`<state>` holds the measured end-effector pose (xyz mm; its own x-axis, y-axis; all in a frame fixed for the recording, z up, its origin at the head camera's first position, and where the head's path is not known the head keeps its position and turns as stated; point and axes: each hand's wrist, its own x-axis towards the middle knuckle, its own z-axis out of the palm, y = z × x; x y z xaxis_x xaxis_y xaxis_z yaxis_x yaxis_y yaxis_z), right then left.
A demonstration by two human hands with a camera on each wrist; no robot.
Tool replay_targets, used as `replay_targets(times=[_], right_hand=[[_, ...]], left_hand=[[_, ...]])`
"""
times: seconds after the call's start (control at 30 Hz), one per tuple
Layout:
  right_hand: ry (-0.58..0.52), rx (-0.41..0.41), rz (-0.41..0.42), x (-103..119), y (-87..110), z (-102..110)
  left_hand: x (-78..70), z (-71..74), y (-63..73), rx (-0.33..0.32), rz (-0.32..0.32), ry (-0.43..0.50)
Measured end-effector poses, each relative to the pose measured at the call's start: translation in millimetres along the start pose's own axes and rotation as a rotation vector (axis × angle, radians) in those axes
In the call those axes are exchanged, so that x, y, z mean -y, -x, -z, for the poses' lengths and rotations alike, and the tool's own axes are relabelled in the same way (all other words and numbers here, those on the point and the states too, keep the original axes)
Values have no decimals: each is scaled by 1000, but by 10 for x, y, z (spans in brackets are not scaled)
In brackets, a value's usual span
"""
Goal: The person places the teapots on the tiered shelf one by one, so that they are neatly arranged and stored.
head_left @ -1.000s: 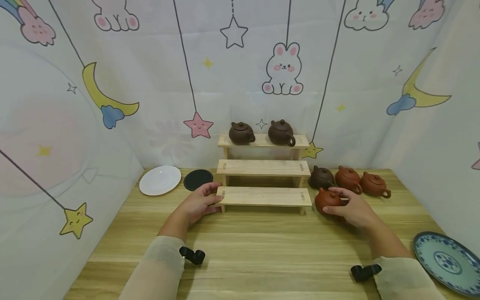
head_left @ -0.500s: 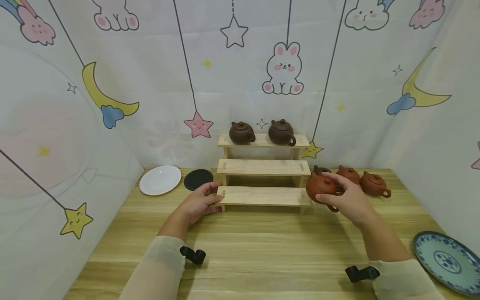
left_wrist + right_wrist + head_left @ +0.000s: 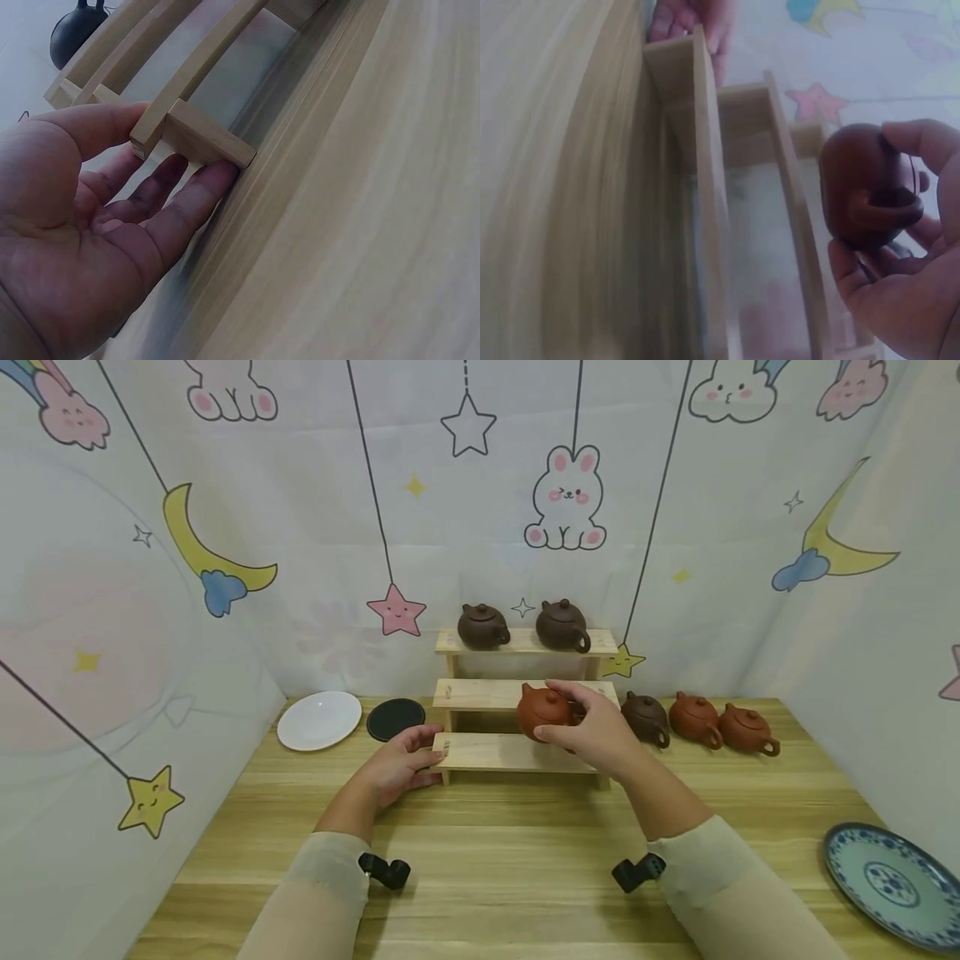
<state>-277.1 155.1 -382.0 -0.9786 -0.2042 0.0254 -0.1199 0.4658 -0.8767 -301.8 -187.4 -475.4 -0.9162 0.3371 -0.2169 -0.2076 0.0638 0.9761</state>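
Note:
My right hand (image 3: 600,731) grips a reddish-brown clay teapot (image 3: 540,712) by its body, holding it up in front of the wooden three-tier display stand (image 3: 480,753). In the right wrist view the thumb and fingers hold the teapot (image 3: 853,176) from opposite sides, its handle visible. The left hand (image 3: 396,767) holds the left end of the stand's lowest tier. Seen from the left wrist, the thumb lies at the plank's corner and fingertips touch the short leg (image 3: 210,133). Two dark brown teapots, one left (image 3: 482,627) and one right (image 3: 562,625), sit on the top tier.
Right of the stand, a dark teapot (image 3: 645,718) and two reddish ones, a nearer (image 3: 694,720) and a farther right (image 3: 747,729), stand in a row. A white plate (image 3: 318,721) and black round plate (image 3: 396,719) lie left; a blue-patterned plate (image 3: 892,885) lies front right.
My right hand has lifted the reddish teapot off the table and carried it left, to in front of the stand. The left hand stays on the stand's end.

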Motion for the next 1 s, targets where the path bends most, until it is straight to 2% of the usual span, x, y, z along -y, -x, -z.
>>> replay_targets(times=[0.2, 0.47, 0.77, 1.0], right_hand=[[-30, 16, 51, 195, -327, -217], [25, 24, 73, 373, -664, -373], [35, 55, 77, 385, -842, -503], [37, 55, 59, 387, -864, -540]], left_hand=[[1, 2, 17, 3, 4, 0], [-25, -1, 43, -5, 10, 1], [0, 24, -5, 2, 8, -11], [12, 28, -18, 3, 7, -14]])
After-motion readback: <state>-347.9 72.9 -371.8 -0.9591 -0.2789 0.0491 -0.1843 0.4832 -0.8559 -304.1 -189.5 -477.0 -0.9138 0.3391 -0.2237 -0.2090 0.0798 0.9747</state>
